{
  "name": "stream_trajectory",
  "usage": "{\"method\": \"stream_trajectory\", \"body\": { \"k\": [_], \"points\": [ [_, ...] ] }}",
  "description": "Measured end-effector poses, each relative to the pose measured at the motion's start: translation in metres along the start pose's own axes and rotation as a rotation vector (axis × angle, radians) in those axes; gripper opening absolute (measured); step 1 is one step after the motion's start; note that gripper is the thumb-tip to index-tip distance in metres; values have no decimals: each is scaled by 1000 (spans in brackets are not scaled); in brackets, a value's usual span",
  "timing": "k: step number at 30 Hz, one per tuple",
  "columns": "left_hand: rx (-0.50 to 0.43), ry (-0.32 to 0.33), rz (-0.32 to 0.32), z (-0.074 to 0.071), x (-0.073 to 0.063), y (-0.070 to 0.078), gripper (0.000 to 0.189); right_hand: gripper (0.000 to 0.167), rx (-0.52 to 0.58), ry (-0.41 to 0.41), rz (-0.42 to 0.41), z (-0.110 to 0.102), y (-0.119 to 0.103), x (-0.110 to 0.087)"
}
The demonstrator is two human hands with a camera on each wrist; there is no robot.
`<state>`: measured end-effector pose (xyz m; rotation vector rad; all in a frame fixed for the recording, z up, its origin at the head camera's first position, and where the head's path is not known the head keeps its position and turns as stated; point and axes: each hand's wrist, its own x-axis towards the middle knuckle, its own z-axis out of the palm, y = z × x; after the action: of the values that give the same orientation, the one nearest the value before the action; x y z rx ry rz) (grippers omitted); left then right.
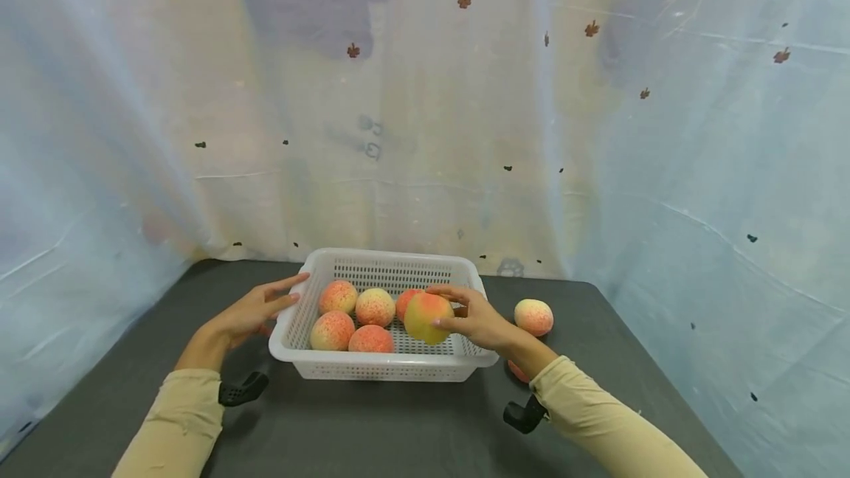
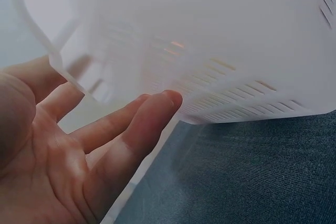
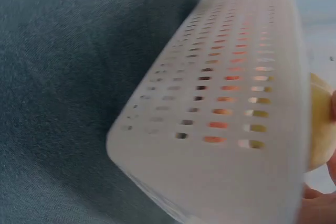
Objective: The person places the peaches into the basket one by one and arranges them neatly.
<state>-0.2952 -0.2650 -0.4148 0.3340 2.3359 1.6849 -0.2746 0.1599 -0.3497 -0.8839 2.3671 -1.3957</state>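
My right hand (image 1: 479, 321) holds a yellow-orange peach (image 1: 428, 318) between thumb and fingers, over the right part of a white plastic basket (image 1: 381, 372). In the right wrist view, that peach (image 3: 319, 121) shows past the basket rim, and only part of the hand is in frame. My left hand (image 1: 251, 310) is at the basket's left end, with its fingers extended and their tips at the rim. The left wrist view shows the fingertips (image 2: 170, 98) against the slotted side wall. Several peaches (image 1: 375, 307) lie inside the basket, mostly toward its left; one is partly hidden behind the held peach.
On the dark table (image 1: 372, 426), right of the basket, lies a pale peach (image 1: 533, 317). Another peach (image 1: 517, 371) is mostly hidden by my right forearm. A pale sheet (image 1: 425, 168) with leaf marks hangs behind and along both sides of the table.
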Motion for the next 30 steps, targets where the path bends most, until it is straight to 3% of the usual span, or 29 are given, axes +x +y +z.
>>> {"method": "stream_trajectory", "body": {
  "k": [13,25,30],
  "points": [
    [-5,6,-12,-1,1,2,70,43,-191,-141,-10,13,17,15],
    [-26,-4,7,-1,0,1,71,46,-134,-234,76,16,23,20],
    [-13,3,2,0,0,2,71,46,-159,-248,102,15,20,19]
  ]
}}
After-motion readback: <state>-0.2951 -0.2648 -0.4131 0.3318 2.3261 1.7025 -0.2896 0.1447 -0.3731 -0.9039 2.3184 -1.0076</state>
